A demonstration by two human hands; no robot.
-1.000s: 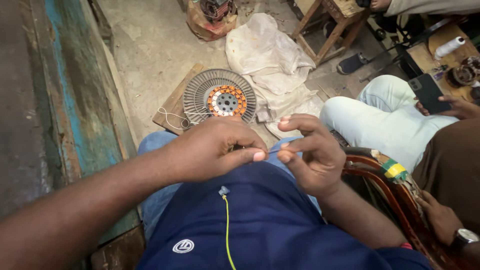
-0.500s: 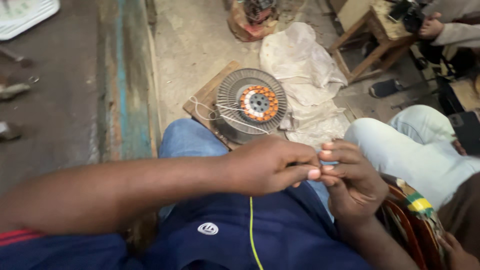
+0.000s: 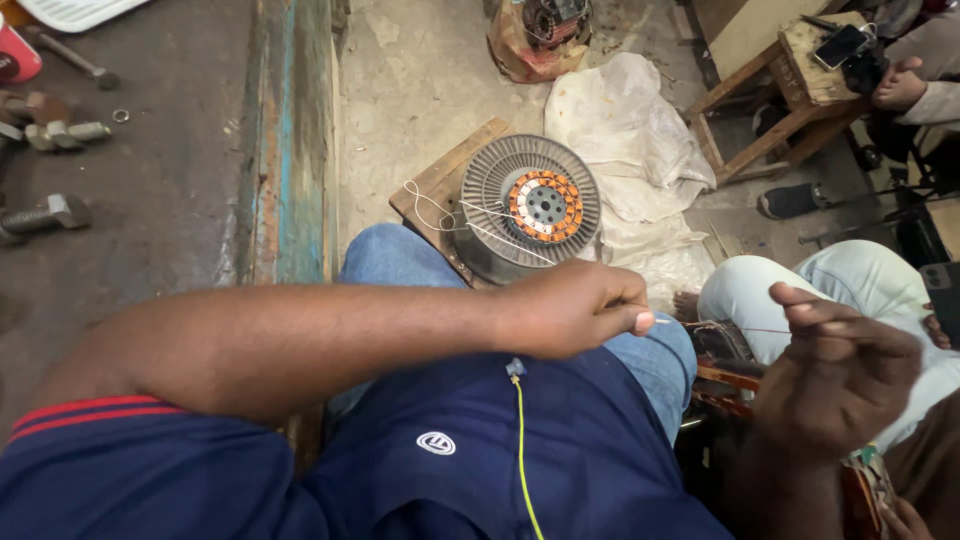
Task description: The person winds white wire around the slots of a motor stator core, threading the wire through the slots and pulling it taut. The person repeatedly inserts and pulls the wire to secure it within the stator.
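My left hand (image 3: 575, 308) is closed above my lap and pinches one end of a thin wire (image 3: 720, 329). The wire runs to the right to my right hand (image 3: 835, 375), whose fingers pinch its other end. Beyond my knee a round grey fan motor (image 3: 528, 207) with orange copper windings sits on a wooden board (image 3: 440, 185) on the floor. White wire leads trail from the motor over the board. My blue jeans and dark blue shirt fill the lower view.
A blue-painted bench edge (image 3: 290, 150) with bolts (image 3: 45, 215) runs along the left. A white sack (image 3: 630, 140) lies behind the motor. Another person's pale trouser leg (image 3: 850, 285) is close on the right, and a wooden stool (image 3: 790, 95) stands beyond.
My hands were together at my lap; now they have pulled apart, the right one moving right, stretching the thin wire between them. The view has shifted left.
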